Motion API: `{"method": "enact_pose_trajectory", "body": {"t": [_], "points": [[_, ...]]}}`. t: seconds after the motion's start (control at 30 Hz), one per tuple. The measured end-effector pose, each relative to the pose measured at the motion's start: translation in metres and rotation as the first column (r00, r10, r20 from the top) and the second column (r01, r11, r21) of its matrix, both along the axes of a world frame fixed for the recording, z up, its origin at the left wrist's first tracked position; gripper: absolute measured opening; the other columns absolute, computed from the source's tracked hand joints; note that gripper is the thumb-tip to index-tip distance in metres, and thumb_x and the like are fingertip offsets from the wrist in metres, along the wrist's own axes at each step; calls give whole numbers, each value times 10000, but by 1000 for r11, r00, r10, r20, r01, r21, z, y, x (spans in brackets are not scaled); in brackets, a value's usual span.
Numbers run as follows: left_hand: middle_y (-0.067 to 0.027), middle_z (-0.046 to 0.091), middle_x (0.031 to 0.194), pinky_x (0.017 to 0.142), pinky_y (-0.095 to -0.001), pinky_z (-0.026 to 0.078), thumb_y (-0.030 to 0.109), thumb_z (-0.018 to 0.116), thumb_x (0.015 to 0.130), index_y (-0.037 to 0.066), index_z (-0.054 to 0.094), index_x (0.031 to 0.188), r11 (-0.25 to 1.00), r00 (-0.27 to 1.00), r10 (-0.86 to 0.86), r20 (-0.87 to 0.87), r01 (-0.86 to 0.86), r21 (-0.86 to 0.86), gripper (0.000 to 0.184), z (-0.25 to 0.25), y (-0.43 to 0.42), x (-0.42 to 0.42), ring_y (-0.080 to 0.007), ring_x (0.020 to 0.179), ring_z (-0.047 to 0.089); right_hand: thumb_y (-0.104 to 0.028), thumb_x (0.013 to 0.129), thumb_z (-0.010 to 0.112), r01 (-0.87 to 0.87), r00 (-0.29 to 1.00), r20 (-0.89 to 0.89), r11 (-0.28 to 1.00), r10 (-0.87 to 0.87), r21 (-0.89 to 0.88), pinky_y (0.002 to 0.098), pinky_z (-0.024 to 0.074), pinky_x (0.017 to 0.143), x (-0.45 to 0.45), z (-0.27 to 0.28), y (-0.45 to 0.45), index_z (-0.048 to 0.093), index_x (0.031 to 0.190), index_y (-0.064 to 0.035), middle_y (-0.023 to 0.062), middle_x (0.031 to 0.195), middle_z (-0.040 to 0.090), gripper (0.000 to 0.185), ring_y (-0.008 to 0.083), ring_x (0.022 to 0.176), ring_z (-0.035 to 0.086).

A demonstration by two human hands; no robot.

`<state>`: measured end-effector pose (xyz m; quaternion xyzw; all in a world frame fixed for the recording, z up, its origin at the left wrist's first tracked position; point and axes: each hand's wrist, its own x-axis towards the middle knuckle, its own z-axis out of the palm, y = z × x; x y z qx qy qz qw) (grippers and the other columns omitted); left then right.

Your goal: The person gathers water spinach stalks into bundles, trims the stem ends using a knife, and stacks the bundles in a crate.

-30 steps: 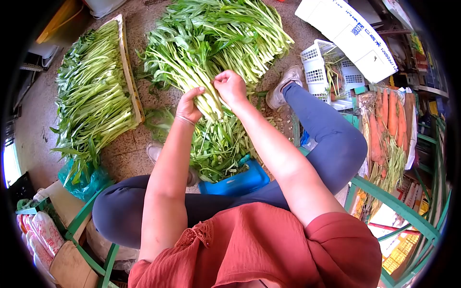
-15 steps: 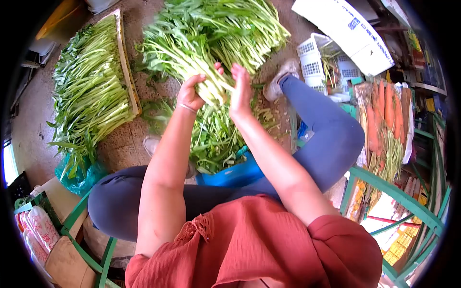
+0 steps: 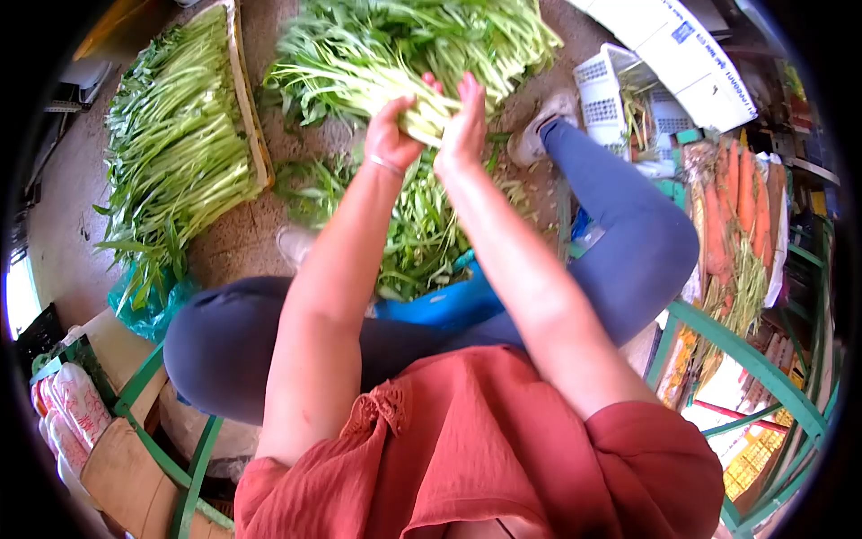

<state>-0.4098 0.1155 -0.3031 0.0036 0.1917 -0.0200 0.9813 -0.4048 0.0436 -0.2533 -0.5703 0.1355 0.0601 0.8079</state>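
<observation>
Bunch [image 3: 409, 97] is up in front of the person, over the floor [image 3: 328, 146], between the pile [image 3: 386, 22] and the scraps [image 3: 420, 225]. Left hand [image 3: 393, 135] is wrapped round it near the stem end, thumb on top. Right hand [image 3: 462, 126] is not gripping: fingers out straight, palm side up to the stem ends. Contact looks likely; exact pressure can't be told.

Main risk: a slack left hand. Stems are many, thin and probably slick, so a loose squeeze could let inner ones slide out and drop into the scraps or the blue bin [image 3: 440, 301] below. Opposite fault: squeezing too hard could crack or bruise the hollow-looking stalks.

Right hand pushing too hard or off-angle could drive some stems back toward the leaves, leaving ends ragged, or bend the outer ones.

Leaf end hangs over the pile's near edge; touching or just above, can't tell. If leaves snag there, pulling the bunch away could drag loose stalks along or tear leaves.

Shoe [image 3: 546, 121] stands near the pile's stem ends, so a careless foot shift could crush some. Tray [image 3: 252, 117] is well apart on the left, low risk.
</observation>
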Motion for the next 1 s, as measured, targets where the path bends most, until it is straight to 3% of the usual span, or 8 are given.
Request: {"method": "enact_pose_trajectory", "body": {"t": [0.17, 0.2, 0.27, 0.37, 0.53, 0.63, 0.87, 1.0], "points": [[-177, 527, 1019, 951, -433, 384, 31, 510, 764, -84, 414, 1071, 1000, 995, -13, 100, 11, 12, 342, 4, 22, 8, -309, 1003, 506, -528, 861, 328, -253, 967, -56, 933, 247, -258, 422, 434, 797, 0, -9, -44, 202, 1330, -105, 177, 1260, 352, 643, 281, 1050, 456], [-169, 538, 1000, 938, -438, 394, 39, 521, 767, -69, 429, 1040, 1000, 996, 13, 89, -14, 11, 308, 3, 21, 8, -310, 992, 512, -463, 852, 414, -374, 919, -278, 844, 280, -384, 372, 466, 709, -9, -14, -57, 382, 1211, -49, 172, 1115, 483, 549, 239, 904, 533], [-144, 563, 951, 903, -443, 418, 50, 551, 768, -31, 463, 961, 999, 998, 37, 51, -39, 36, 228, 5, 20, 8, -306, 952, 529, -219, 801, 517, -801, 468, -777, -169, 422, -574, 330, 493, 646, -33, -49, -81, 556, 1033, 14, 201, 883, 592, 330, 199, 697, 570], [-138, 567, 942, 883, -432, 430, 36, 563, 755, -32, 471, 949, 1000, 996, 5, 91, -5, -2, 225, -15, 24, 14, -300, 925, 536, -123, 739, 569, -630, 182, -957, -721, 225, -290, 361, 476, 764, -98, -73, -95, 614, 991, -68, 139, 1045, 596, 261, 249, 951, 586], [-128, 570, 919, 866, -401, 440, 16, 553, 749, -46, 521, 934, 999, 995, 8, 99, -12, 43, 197, 14, 29, 14, -261, 910, 539, -164, 681, 528, -13, 224, -731, -748, 645, -664, 364, 431, 641, -145, -127, -131, 645, 685, -181, 15, 711, 608, 118, 201, 756, 567], [-130, 570, 921, 870, -403, 437, 16, 554, 748, -54, 524, 949, 1000, 987, 20, 161, -17, -22, 215, 31, 28, 17, -265, 913, 538, -153, 716, 529, 47, 202, -742, -763, 639, -644, 356, 434, 629, -148, -126, -131, 664, 725, -199, -30, 758, 634, 144, 185, 788, 595], [-141, 563, 994, 965, -457, 352, -20, 547, 747, -58, 495, 992, 997, 996, 73, 46, -74, 26, 253, 79, 16, 27, -331, 1036, 498, -153, 698, 552, -451, 68, -921, -812, 384, -372, 334, 494, 666, -107, -23, -96, 656, 853, -89, 104, 897, 636, 197, 234, 844, 616], [-105, 575, 948, 960, -462, 354, -30, 541, 741, -21, 504, 926, 997, 998, 64, -18, -63, 33, 190, 86, 6, 33, -315, 1009, 514, -219, 727, 574, -776, 231, -940, -535, 253, -335, 323, 485, 660, -81, 48, -115, 634, 850, -54, 116, 893, 634, 214, 216, 806, 621]]}}
